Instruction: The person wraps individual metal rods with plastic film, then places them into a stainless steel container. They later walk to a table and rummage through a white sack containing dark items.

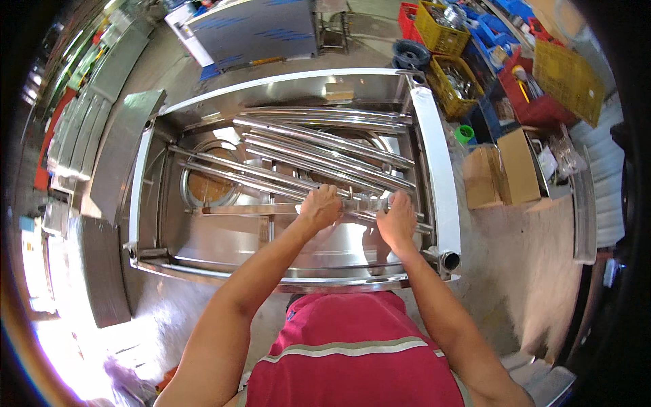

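Note:
A large stainless steel frame (pixel 434 163), shaped like a shallow open box, lies in front of me. Inside it are several shiny metal tubes (pixel 325 146), most of them slanting down to the right. My left hand (pixel 322 205) is closed at the near ends of two tubes, right of the frame's middle. My right hand (pixel 399 217) is closed a little to its right. Between both hands runs a short, shiny, partly see-through piece (pixel 364 203); its exact kind is unclear. A flat metal bar (pixel 251 209) reaches left from beside my left hand.
Two round openings, one the left ring (pixel 190 180), show in the frame's panel. An open cardboard box (pixel 519 166), yellow crates (pixel 444 30) and a green cup (pixel 464 133) stand to the right. Wrapped panels (pixel 95 271) lean at left; a film-covered metal cabinet (pixel 254 34) stands beyond.

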Demonstrator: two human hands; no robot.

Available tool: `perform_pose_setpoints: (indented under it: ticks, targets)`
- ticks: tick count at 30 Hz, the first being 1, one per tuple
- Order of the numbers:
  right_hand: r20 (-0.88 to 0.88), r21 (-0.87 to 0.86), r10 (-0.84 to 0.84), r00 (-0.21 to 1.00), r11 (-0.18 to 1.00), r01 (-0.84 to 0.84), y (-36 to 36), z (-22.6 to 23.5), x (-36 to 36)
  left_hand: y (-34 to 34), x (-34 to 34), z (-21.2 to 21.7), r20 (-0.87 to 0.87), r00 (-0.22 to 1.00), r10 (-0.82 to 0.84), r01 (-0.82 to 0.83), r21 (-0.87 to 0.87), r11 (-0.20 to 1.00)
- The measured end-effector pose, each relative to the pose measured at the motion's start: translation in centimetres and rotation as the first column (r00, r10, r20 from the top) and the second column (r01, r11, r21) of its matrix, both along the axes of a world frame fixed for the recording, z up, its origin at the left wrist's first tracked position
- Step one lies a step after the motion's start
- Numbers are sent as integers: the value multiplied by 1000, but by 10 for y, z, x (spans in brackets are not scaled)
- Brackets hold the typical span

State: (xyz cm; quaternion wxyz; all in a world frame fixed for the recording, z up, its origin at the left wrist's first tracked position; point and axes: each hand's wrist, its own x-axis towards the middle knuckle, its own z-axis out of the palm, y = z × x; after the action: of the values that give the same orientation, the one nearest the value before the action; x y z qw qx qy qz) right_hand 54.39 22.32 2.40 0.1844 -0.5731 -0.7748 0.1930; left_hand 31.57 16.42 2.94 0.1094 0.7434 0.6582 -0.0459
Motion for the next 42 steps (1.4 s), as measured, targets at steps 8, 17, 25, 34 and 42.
perform_pose_setpoints:
  ticks: [8,17,25,34,42]
  targets:
    - [-584,-578,-555,592,797,177,-27,-43,-30,26,-7,32,81,993,-82,88,-74,993]
    - [-484,-621,-567,666,759,195,-16,-42,-26,36,-13,26,3,959,-283,281,-149,948]
    - [-200,-622,-554,808,709,333,-19,-42,-21,39,-6,35,22,949,-316,315,-174,933]
    - [-129,-637,-551,824,683,357,-23,-39,-19,41,5,58,-22,934,-357,342,-236,909]
    - [-30,-645,-478,878,680,348,-28,-58,-29,42,-10,31,-94,917,-387,327,-377,867]
